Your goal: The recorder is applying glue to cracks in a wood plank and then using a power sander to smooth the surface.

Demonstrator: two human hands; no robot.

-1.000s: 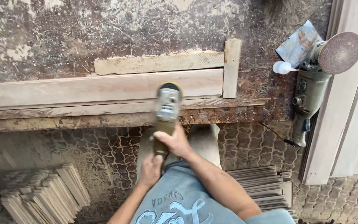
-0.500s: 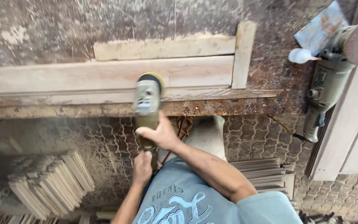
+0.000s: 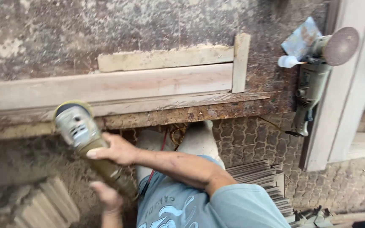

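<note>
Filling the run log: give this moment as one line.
right hand: grips sander body | left hand: on its rear handle | sander pad: at long wooden plank near edge, left part | second sander: idle on workbench, right

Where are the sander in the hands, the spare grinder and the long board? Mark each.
sander (image 3: 74, 126): head view, on its grey motor housing.
spare grinder (image 3: 309, 88): head view, on its green body.
long board (image 3: 119, 86): head view, on its flat top face.

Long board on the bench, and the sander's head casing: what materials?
Long board: pale unfinished wood, by its grain and matte, dusty surface. Sander, held by the right hand and left hand: head casing looks like grey cast metal, dull and dust-coated; motion blur leaves that open.
</note>
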